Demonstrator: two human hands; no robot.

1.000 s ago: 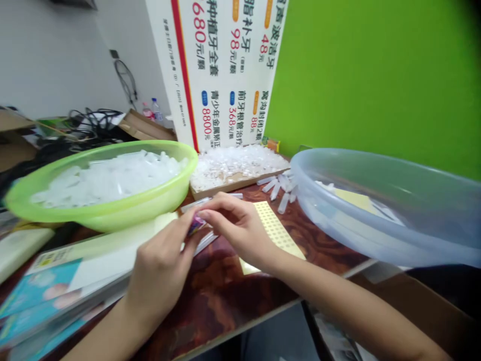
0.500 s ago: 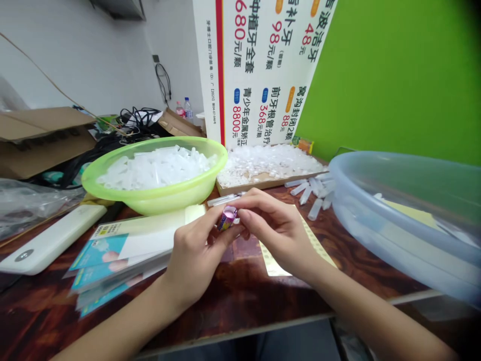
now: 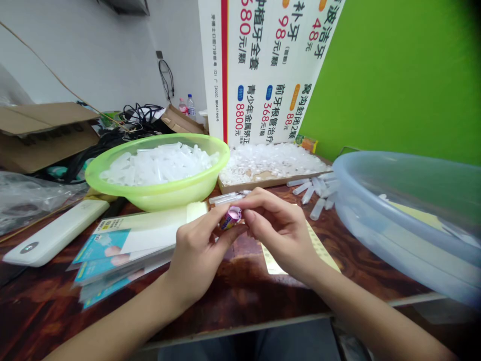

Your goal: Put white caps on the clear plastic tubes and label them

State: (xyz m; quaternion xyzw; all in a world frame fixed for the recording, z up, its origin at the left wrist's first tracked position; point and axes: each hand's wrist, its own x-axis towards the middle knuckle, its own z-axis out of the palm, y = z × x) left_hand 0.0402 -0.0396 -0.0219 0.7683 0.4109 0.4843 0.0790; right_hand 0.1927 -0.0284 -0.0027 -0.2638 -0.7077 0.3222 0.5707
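Both hands meet over the dark wooden table (image 3: 225,296). My left hand (image 3: 195,255) pinches a small tube with a pink end (image 3: 230,218) between thumb and fingers. My right hand (image 3: 280,230) closes on the same tube from the right, fingertips at its pink end. Under the right hand lies a yellow sheet of small stickers (image 3: 319,248). A few clear tubes (image 3: 225,198) lie just behind the hands.
A green bowl (image 3: 158,193) of clear tubes stands at the left, a cardboard tray (image 3: 263,178) of small clear caps behind, a large blue basin (image 3: 406,225) at the right. Loose tubes (image 3: 315,188), leaflets (image 3: 124,250), a white power bank (image 3: 52,233) and a printed sign (image 3: 263,70) surround them.
The view has swung and steadied. The hands have lifted the tube a little off the table, and its pink end now shows between the fingertips.
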